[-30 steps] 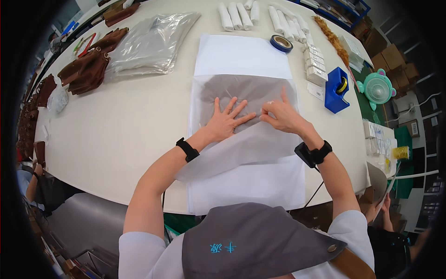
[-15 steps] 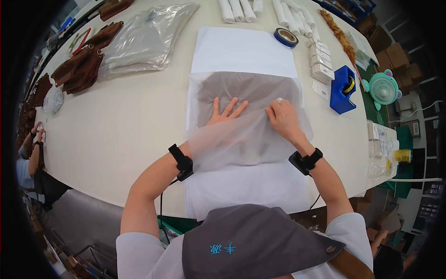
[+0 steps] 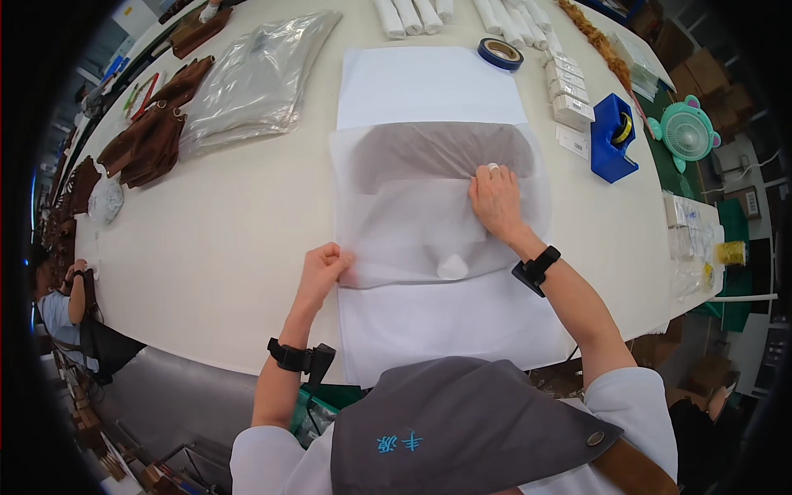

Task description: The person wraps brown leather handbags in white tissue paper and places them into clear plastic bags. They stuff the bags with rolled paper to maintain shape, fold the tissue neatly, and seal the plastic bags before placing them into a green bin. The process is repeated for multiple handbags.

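Pinching a lower corner, the left hand [image 3: 319, 274] gripped the translucent sheet [image 3: 396, 227]! Upper right, the right hand [image 3: 497, 202] touched it, fingers curled, its hold impossible to tell; everything lay over white sheets [image 3: 445, 322] on the counter [image 3: 206, 247].

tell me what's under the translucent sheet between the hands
Dark grey material shows through the translucent sheet, darker toward the far end; white sheeting sticks out beyond its near edge. The material's covered outline is blurred, and whatever lies beneath it cannot be seen.
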`<state>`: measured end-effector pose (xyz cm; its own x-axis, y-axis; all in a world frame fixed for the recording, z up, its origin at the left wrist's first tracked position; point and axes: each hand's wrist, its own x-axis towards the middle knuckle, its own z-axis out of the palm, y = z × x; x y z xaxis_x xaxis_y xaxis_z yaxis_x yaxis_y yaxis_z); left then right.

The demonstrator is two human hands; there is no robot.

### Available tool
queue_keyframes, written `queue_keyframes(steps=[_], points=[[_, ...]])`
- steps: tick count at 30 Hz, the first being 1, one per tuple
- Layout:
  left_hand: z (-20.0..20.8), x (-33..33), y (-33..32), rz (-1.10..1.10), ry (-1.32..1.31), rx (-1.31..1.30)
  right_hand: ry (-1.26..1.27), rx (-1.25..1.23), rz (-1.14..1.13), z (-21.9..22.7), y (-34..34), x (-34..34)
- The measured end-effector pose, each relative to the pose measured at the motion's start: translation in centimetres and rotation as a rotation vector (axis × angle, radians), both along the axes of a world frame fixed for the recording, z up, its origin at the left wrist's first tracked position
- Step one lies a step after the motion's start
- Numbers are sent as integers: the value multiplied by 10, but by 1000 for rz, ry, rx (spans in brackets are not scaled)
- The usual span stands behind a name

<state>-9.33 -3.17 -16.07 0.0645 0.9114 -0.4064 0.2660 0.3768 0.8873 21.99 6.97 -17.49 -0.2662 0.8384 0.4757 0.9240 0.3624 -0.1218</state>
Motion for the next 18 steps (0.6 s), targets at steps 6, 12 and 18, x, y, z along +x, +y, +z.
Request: queue_keyframes(steps=[6, 12, 18], points=[[49, 47, 18, 58, 368, 705, -11, 48, 5, -2, -1, -1], [11, 119, 50, -695, 886, 756, 4, 35, 9, 16, -2, 20], [-14, 113, 53, -657, 853, 859, 1123, -634, -128, 51, -73, 123]])
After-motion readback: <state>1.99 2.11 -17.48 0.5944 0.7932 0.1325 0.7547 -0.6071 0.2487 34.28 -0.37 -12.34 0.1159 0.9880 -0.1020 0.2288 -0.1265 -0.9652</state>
